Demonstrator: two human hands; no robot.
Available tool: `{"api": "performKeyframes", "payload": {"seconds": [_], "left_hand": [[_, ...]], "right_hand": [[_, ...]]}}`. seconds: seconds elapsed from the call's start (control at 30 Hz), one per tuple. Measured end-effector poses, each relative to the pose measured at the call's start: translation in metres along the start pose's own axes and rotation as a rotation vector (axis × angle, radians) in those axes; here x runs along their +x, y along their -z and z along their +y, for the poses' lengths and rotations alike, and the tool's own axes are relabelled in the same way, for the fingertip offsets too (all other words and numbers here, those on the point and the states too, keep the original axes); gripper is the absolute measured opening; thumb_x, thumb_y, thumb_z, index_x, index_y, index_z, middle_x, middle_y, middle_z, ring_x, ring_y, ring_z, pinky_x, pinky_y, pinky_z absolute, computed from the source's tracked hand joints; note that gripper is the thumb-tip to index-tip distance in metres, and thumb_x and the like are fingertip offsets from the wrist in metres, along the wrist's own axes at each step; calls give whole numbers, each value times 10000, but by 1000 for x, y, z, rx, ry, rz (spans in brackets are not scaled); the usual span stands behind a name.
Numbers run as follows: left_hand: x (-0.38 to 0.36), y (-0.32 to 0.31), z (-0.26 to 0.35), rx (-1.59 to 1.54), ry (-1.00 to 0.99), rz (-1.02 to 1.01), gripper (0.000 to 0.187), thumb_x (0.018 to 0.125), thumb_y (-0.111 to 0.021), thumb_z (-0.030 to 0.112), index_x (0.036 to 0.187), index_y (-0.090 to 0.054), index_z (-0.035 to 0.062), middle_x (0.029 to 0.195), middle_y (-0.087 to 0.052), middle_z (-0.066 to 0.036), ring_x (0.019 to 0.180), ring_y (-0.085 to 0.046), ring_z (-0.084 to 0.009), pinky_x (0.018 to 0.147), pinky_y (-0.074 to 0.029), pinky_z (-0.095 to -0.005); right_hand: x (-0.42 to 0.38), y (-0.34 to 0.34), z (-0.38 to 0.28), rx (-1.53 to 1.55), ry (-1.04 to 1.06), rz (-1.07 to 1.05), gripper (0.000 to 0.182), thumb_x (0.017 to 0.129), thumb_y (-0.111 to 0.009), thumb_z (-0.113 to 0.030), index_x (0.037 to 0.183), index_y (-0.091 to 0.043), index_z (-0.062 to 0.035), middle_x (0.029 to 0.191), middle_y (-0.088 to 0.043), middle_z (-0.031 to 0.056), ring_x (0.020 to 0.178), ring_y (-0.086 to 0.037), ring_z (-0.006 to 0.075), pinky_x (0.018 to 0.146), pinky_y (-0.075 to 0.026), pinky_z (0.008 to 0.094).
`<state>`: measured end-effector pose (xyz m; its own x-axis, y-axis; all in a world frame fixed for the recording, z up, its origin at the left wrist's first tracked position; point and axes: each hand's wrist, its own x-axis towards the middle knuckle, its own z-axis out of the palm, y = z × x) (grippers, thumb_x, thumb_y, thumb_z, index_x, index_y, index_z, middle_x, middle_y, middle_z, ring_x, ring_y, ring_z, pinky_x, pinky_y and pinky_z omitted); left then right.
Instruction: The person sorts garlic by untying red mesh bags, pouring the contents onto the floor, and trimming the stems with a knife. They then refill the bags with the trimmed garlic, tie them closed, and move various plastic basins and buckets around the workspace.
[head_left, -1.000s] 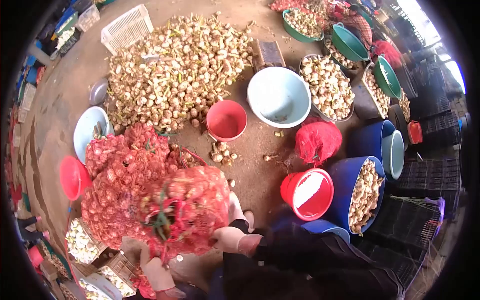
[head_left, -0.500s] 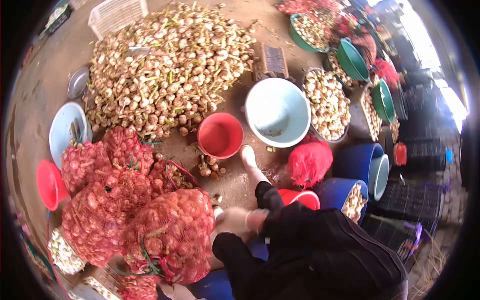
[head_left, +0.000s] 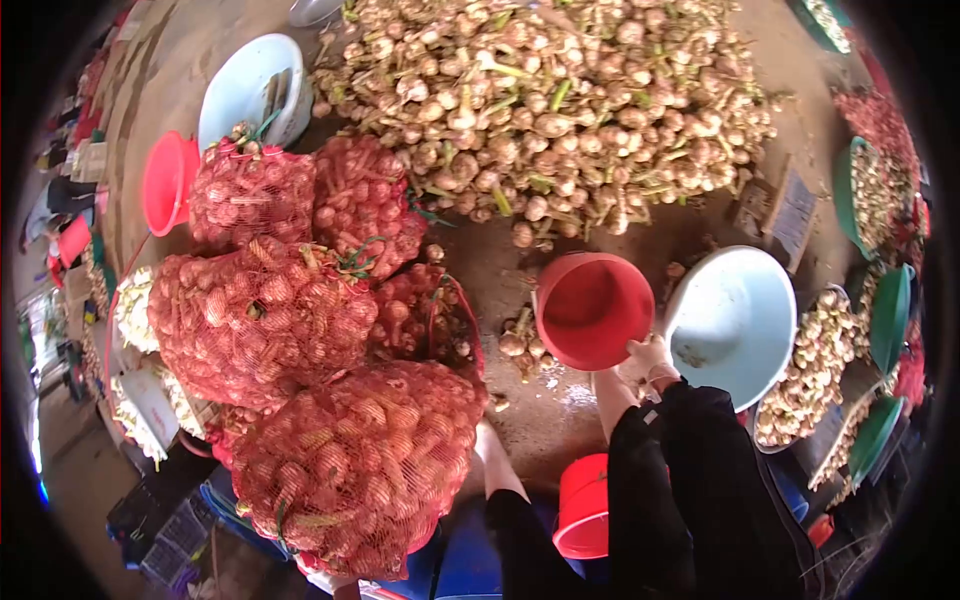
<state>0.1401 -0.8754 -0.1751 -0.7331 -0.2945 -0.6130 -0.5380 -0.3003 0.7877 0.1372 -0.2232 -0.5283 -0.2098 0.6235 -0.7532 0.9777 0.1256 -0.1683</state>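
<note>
My right hand (head_left: 648, 362), in a pale glove, reaches forward and has its fingers closed on the near rim of a red bucket (head_left: 596, 312). Nothing shows inside this bucket. A pale blue basin (head_left: 732, 325) stands just right of it, with a few dark bits on its bottom. At the bottom edge, only a small part of my left hand (head_left: 345, 588) shows, under the lower end of a large red mesh bag of garlic (head_left: 360, 460); its fingers are hidden. Loose garlic bulbs (head_left: 522, 345) lie on the floor left of the bucket.
A big heap of garlic (head_left: 560, 110) spreads ahead. More full mesh bags (head_left: 265, 310) crowd my left. Another red bucket (head_left: 582, 505) stands close to my legs. A wooden stool (head_left: 790, 215) and tubs of garlic (head_left: 810, 370) are at right. A second blue basin (head_left: 255, 90) stands far left.
My right hand has moved from beside the large mesh bag forward to the red bucket's rim. The view has turned left, so things appear shifted right. The left hand shows less.
</note>
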Motion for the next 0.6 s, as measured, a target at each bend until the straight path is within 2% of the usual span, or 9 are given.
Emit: {"api": "performKeyframes", "payload": {"seconds": [0.03,0.1,0.13,0.17,0.2,0.3,0.4,0.53,0.6], "left_hand": [[-8,15,-7,103,-3,264,586,936,-341,500,1361,-413,104,1405,-406,-127,1265,-411,-334,1029,-389,-477],[-16,14,-18,157,20,385,581,937,-340,498,1357,-417,104,1397,-413,-127,1258,-417,-334,1026,-391,-475],[-20,16,-19,171,27,404,579,937,-340,497,1356,-418,105,1393,-416,-127,1255,-420,-333,1024,-392,-475],[-22,17,-21,182,33,419,577,937,-339,496,1354,-420,105,1390,-420,-127,1252,-423,-333,1023,-394,-474],[-24,18,-23,188,37,425,575,938,-339,495,1352,-421,105,1386,-423,-127,1249,-426,-332,1021,-395,-473],[-28,26,-29,207,35,422,569,939,-338,492,1346,-426,105,1375,-433,-127,1239,-434,-331,1016,-399,-471],[-32,37,-34,219,34,401,562,941,-336,490,1341,-430,105,1363,-444,-127,1230,-443,-330,1011,-402,-469],[-36,51,-37,242,32,359,554,943,-335,486,1333,-437,106,1349,-458,-127,1217,-455,-328,1005,-407,-466],[-37,56,-36,247,27,343,550,944,-334,484,1329,-440,106,1341,-464,-127,1211,-461,-327,1001,-410,-464]], "right_hand": [[-3,2,-15,73,44,-50,450,732,-683,-234,1074,-609,50,912,-677,155,855,-669,262,736,-517,337],[11,-12,-15,187,20,-77,384,736,-675,-213,1017,-642,47,849,-683,150,808,-674,262,697,-516,329],[20,-17,-15,225,-42,-47,339,739,-669,-201,985,-660,32,827,-685,145,796,-675,259,681,-515,334],[22,-20,-11,208,94,-3,274,755,-639,-146,976,-669,13,814,-684,116,754,-667,222,640,-510,336],[22,-23,-7,209,88,-4,274,755,-639,-146,976,-669,13,814,-684,116,754,-667,222,640,-510,336],[6,-20,0,424,14,-135,270,772,-588,-66,1024,-655,7,796,-666,61,694,-621,165,623,-486,304],[-33,-9,26,526,110,12,229,774,-608,-136,957,-678,-17,770,-682,90,712,-637,162,637,-493,321],[-106,21,74,426,178,130,303,776,-589,-120,1061,-643,-31,889,-692,106,820,-655,203,743,-496,323],[-134,20,110,460,108,107,332,777,-576,-113,1096,-629,-39,938,-689,107,865,-657,217,778,-491,325]]}}
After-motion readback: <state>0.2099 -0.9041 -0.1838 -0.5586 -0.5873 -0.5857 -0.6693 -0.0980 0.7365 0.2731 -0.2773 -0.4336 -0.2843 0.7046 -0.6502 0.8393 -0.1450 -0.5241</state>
